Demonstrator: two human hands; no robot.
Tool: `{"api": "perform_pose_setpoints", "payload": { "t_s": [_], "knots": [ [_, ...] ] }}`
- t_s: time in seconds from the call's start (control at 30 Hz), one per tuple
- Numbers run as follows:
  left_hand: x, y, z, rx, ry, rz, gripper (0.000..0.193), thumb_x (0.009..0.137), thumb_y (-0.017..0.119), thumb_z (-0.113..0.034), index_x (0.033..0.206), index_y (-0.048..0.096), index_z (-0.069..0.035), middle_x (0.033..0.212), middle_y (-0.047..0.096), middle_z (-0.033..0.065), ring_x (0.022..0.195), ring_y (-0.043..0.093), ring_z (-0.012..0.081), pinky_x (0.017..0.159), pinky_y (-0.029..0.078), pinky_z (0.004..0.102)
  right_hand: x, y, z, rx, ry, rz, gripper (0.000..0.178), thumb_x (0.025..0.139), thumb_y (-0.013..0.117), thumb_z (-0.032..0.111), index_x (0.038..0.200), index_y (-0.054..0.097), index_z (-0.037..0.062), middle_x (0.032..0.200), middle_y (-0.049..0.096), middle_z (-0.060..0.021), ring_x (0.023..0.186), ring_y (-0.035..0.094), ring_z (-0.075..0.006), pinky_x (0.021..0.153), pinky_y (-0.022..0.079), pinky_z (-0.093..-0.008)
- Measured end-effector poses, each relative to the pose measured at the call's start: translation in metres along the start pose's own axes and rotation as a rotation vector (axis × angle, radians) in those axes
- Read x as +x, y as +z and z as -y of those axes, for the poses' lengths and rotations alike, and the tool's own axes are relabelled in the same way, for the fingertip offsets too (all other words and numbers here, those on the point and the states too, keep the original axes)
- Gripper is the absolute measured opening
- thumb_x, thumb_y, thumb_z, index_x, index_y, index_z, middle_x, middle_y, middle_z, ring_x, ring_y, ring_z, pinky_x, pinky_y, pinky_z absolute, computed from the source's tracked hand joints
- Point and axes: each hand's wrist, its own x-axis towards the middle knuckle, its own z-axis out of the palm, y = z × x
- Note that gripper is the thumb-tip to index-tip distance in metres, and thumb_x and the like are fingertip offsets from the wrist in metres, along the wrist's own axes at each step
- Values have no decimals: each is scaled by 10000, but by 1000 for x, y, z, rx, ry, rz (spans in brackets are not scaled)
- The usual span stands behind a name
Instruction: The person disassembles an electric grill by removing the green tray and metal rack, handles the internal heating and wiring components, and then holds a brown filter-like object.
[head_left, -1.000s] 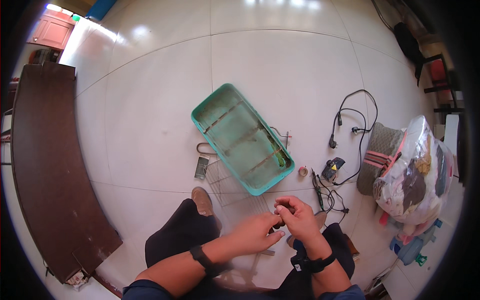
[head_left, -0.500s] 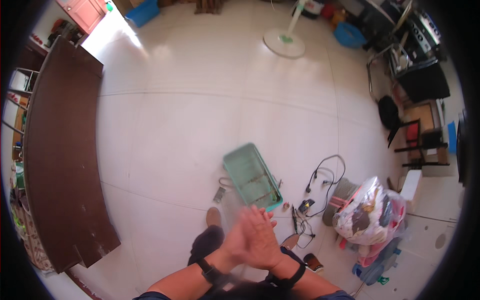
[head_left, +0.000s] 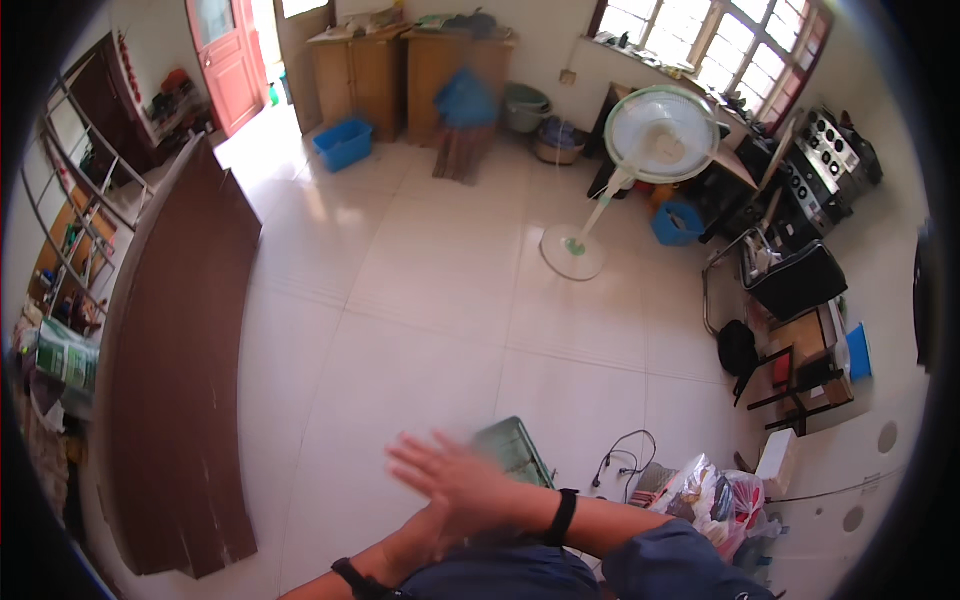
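My right hand (head_left: 462, 482) reaches across to the left, its fingers stretched and spread, blurred by motion. No object shows in it. Against its heel and wrist rests my left hand (head_left: 412, 540); its fingers are hidden behind the right hand. Both wrists carry dark bands. Just beyond the hands, a shallow green plastic box (head_left: 515, 440) lies on the floor, its near part covered by my right hand and forearm. A black cable (head_left: 628, 452) is looped on the floor to the right of the box.
A long brown wooden panel (head_left: 180, 380) stands along the left. On the right are a clear bag of goods (head_left: 705, 495), a white box (head_left: 777, 458) and a black chair (head_left: 795, 285). A white-green standing fan (head_left: 662, 135) and a blue tub (head_left: 343, 145) stand farther off.
The view has tilted up, bringing in the fan head, window and cabinets. My hands were pressed together over the box's near end; now the right crosses the left, farther left, fingers spread.
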Motion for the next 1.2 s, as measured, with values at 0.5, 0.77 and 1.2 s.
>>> {"api": "perform_pose_setpoints", "payload": {
  "t_s": [0.5,0.77,1.2],
  "knots": [
    [179,-94,-205,398,177,-72,812,1062,350,-552,1616,70,-28,1653,184,147,1537,159,268,1224,212,384,213,-129,-139,100,-388,-273,1387,540,719,860,1598,244,99,1647,219,-216,1548,152,-402,1212,85,-622],
    [322,-160,-351,218,460,-265,769,1080,304,-529,1618,71,-31,1657,182,131,1538,155,254,1227,201,373,357,-203,-203,492,225,-711,1128,810,595,781,1561,296,-6,1562,394,-213,1492,294,-418,1207,156,-586],
    [393,-306,-586,-334,409,-136,604,1102,411,-334,1578,225,-11,1565,382,94,1462,345,162,1182,318,341,618,-288,-337,126,46,-680,820,1015,340,588,1567,273,-15,1619,307,-217,1519,236,-417,1233,147,-492]
  ]
}}
